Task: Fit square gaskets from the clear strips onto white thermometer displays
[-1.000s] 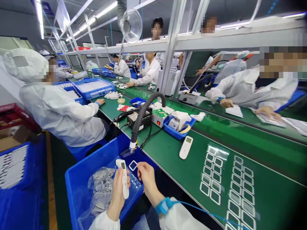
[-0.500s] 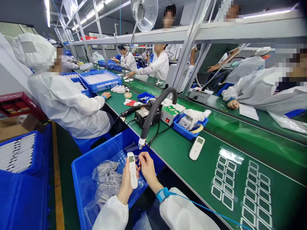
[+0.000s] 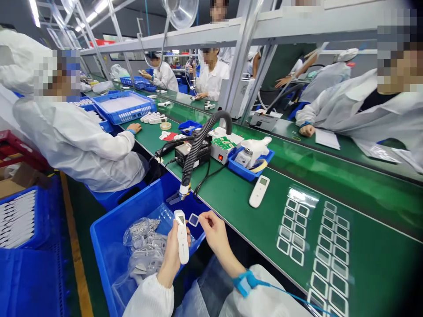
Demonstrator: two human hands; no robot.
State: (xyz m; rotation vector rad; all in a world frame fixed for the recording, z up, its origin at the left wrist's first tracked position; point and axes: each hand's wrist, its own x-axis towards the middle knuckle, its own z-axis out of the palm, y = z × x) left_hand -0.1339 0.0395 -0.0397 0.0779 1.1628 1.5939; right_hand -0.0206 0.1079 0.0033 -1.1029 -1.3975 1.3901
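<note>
My left hand (image 3: 171, 252) is wrapped round a white handheld device (image 3: 183, 241) with a small grey display at its top end, held tilted upright above the blue bin. Between the thumb and finger of my right hand (image 3: 214, 229) is a clear screen cover (image 3: 193, 220) with a white border, just to the right of the device and apart from it. A blue wrist strap (image 3: 243, 282) with a cord sits on my right wrist. On the green bench (image 3: 231, 198) lies a second white device (image 3: 259, 192). Sheets of white-bordered screen covers (image 3: 300, 231) lie to its right.
Below my hands stands a blue bin (image 3: 99, 246) with bagged parts (image 3: 145, 242). A black flexible hose (image 3: 193, 154) arches down over it. A small blue tray (image 3: 243, 165) and a boxed unit (image 3: 218, 154) stand behind. A co-worker (image 3: 86, 145) sits at left.
My right hand has drawn away from the device to the right, bringing the screen cover clear of it. My left hand still holds the device. The whole view has shifted.
</note>
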